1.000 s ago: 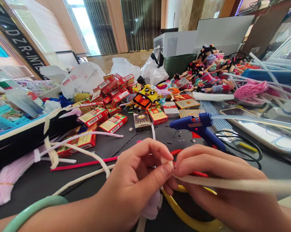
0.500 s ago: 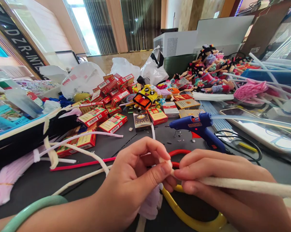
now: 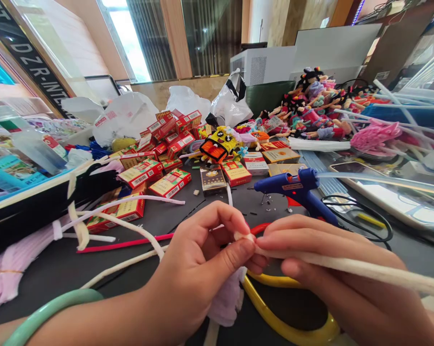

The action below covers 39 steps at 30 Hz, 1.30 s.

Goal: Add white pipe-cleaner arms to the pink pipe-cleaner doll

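My left hand [image 3: 198, 254] and my right hand [image 3: 328, 259] meet in front of me, pinching the bent tip of a thick cream chenille stem [image 3: 346, 264]. That stem runs from my fingers out to the right edge of the view. Under my left hand hangs a pale lilac chenille piece [image 3: 227, 298], partly hidden by my fingers. A red chenille loop [image 3: 262, 228] shows behind my fingertips, and a yellow chenille loop [image 3: 285, 317] lies below my right hand. A green bangle [image 3: 51, 310] circles my left wrist.
On the black tabletop [image 3: 188, 211] stand a blue hot glue gun [image 3: 296, 187] and many small red-and-yellow boxes [image 3: 168, 183]. Loose white chenille stems [image 3: 112, 230] lie to the left. Behind are a yellow chenille figure [image 3: 217, 144], a heap of dolls [image 3: 314, 110] and white plastic bags [image 3: 123, 117].
My hands have risen slightly and drawn closer around the stem's tip. The cream stem, blurred a second ago, is now sharper and slopes down to the right.
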Each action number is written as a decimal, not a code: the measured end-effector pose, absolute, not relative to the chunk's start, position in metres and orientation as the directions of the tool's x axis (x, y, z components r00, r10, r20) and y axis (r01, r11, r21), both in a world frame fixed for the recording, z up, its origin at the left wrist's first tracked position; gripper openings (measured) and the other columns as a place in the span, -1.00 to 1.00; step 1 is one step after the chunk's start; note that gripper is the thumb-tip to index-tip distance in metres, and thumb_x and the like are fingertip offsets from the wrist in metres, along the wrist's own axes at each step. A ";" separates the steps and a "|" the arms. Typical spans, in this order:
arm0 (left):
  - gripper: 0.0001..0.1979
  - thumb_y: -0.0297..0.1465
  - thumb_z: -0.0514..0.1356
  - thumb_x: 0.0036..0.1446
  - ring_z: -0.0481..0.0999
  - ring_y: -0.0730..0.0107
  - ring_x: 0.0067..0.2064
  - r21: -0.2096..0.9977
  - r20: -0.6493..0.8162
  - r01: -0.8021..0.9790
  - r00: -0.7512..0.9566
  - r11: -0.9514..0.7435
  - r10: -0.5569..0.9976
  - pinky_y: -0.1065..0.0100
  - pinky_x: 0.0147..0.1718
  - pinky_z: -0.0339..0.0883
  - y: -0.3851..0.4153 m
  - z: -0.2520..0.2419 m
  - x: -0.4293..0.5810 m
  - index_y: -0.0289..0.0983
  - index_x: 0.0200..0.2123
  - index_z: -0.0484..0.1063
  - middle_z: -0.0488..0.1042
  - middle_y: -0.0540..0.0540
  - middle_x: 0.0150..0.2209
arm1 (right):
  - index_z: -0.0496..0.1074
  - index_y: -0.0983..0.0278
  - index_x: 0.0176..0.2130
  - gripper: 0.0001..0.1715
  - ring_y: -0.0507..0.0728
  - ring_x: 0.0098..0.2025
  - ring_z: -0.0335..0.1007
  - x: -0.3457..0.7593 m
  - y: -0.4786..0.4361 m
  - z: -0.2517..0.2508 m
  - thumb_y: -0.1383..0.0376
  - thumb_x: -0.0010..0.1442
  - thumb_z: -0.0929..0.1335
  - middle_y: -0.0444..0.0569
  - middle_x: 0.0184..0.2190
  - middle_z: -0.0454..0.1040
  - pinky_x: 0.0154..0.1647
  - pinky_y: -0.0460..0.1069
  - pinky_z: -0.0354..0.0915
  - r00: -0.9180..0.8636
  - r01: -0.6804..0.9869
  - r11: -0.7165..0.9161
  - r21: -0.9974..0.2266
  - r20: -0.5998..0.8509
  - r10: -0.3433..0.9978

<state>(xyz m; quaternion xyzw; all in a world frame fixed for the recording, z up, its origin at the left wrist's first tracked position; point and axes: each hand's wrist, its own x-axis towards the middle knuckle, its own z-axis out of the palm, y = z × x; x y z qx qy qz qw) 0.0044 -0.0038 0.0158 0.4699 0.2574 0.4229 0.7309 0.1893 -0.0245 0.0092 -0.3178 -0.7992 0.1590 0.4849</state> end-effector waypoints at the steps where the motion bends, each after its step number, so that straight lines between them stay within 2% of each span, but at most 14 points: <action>1: -0.76 -0.37 0.44 0.03 0.54 0.58 -0.44 0.906 0.019 -0.373 0.507 0.200 0.862 0.60 -0.41 0.39 -0.004 0.016 0.004 -0.29 -0.41 0.42 0.55 0.05 -0.50 | 0.53 0.20 -0.14 -0.85 -0.08 -0.21 0.58 0.191 -0.024 0.008 0.36 0.31 0.36 -0.17 -0.25 0.62 -0.11 -0.33 0.38 -0.325 0.354 0.757 -0.550 0.686 0.651; 6: -0.75 -0.37 0.44 0.02 0.55 0.58 -0.43 0.906 0.000 -0.364 0.509 0.215 0.861 0.58 -0.39 0.40 -0.006 0.015 0.003 -0.29 -0.42 0.41 0.55 0.05 -0.49 | 0.45 0.14 -0.06 -0.84 -0.09 -0.20 0.57 0.192 -0.025 0.003 0.29 0.38 0.30 -0.20 -0.24 0.62 -0.12 -0.32 0.40 -0.323 0.390 0.749 -0.536 0.682 0.656; 10: -0.78 -0.39 0.43 0.03 0.56 0.56 -0.42 0.905 -0.032 -0.341 0.543 0.256 0.839 0.57 -0.40 0.40 -0.006 0.016 0.003 -0.30 -0.41 0.43 0.53 0.05 -0.48 | 0.39 0.07 0.05 -0.72 -0.10 -0.30 0.58 0.191 -0.029 -0.003 0.33 0.39 0.27 -0.26 -0.31 0.61 -0.21 -0.33 0.43 -0.316 0.348 0.736 -0.580 0.667 0.675; 13: -0.78 -0.41 0.44 0.01 0.56 0.58 -0.42 0.890 -0.058 -0.341 0.574 0.302 0.817 0.58 -0.40 0.40 -0.005 0.017 0.003 -0.30 -0.42 0.43 0.53 0.07 -0.49 | 0.39 -0.02 0.10 -0.62 -0.09 -0.35 0.58 0.192 -0.031 -0.004 0.37 0.38 0.28 -0.29 -0.32 0.59 -0.27 -0.31 0.47 -0.344 0.301 0.688 -0.660 0.598 0.724; 18: -0.81 -0.45 0.42 0.01 0.57 0.55 -0.44 0.889 -0.084 -0.318 0.595 0.330 0.799 0.55 -0.39 0.43 -0.004 0.019 0.004 -0.30 -0.44 0.44 0.55 0.06 -0.50 | 0.15 -0.18 0.25 -0.33 -0.09 -0.53 0.54 0.190 -0.031 -0.005 0.43 0.34 0.32 -0.34 -0.39 0.58 -0.45 -0.29 0.48 -0.268 0.189 0.568 -0.801 0.514 0.815; 22: -0.84 -0.47 0.41 0.02 0.56 0.56 -0.44 0.895 -0.100 -0.279 0.632 0.347 0.768 0.56 -0.39 0.44 -0.005 0.018 0.004 -0.30 -0.44 0.45 0.54 0.05 -0.51 | 0.20 -0.14 0.16 -0.47 -0.11 -0.57 0.51 0.190 -0.033 -0.007 0.39 0.35 0.33 -0.37 -0.41 0.59 -0.52 -0.32 0.43 -0.253 0.219 0.515 -0.829 0.462 0.850; 25: -0.85 -0.49 0.40 0.02 0.55 0.57 -0.45 0.902 -0.095 -0.270 0.635 0.336 0.766 0.55 -0.38 0.44 -0.005 0.017 0.003 -0.29 -0.44 0.45 0.54 0.06 -0.52 | 0.30 -0.01 0.07 -0.58 -0.12 -0.59 0.49 0.192 -0.034 -0.006 0.43 0.34 0.31 -0.34 -0.43 0.59 -0.50 -0.34 0.40 -0.297 0.341 0.587 -0.734 0.508 0.808; 29: -0.88 -0.47 0.37 0.05 0.54 0.55 -0.46 0.947 -0.088 -0.204 0.579 0.249 0.811 0.55 -0.42 0.42 -0.005 0.017 0.003 -0.28 -0.42 0.47 0.56 0.05 -0.50 | 0.37 0.10 0.15 -0.48 -0.03 -0.37 0.62 0.192 -0.030 -0.005 0.51 0.29 0.24 -0.17 -0.29 0.66 -0.31 -0.28 0.47 -0.400 0.490 0.754 -0.438 0.655 0.641; 31: -0.90 -0.46 0.36 0.07 0.53 0.54 -0.47 0.956 -0.079 -0.188 0.570 0.224 0.818 0.55 -0.44 0.41 -0.005 0.018 0.002 -0.28 -0.41 0.48 0.55 0.04 -0.50 | 0.38 0.11 0.20 -0.45 0.03 -0.28 0.63 0.191 -0.029 -0.005 0.48 0.29 0.25 -0.11 -0.24 0.66 -0.29 -0.25 0.48 -0.412 0.528 0.778 -0.340 0.699 0.585; 34: -0.88 -0.47 0.37 0.04 0.51 0.56 -0.48 0.945 -0.078 -0.216 0.578 0.244 0.812 0.56 -0.46 0.38 -0.006 0.020 0.003 -0.30 -0.42 0.47 0.51 0.05 -0.52 | 0.37 0.12 0.23 -0.45 0.03 -0.27 0.63 0.191 -0.030 -0.004 0.45 0.30 0.28 -0.09 -0.26 0.66 -0.29 -0.26 0.47 -0.413 0.561 0.772 -0.297 0.708 0.573; 39: -0.86 -0.50 0.39 0.01 0.52 0.54 -0.46 0.945 -0.060 -0.246 0.521 0.217 0.851 0.57 -0.47 0.36 -0.006 0.023 0.004 -0.30 -0.46 0.47 0.52 0.05 -0.53 | 0.30 0.18 0.27 -0.42 0.02 -0.25 0.62 0.189 -0.031 -0.003 0.48 0.32 0.24 -0.06 -0.26 0.63 -0.28 -0.27 0.46 -0.451 0.523 0.799 -0.296 0.699 0.554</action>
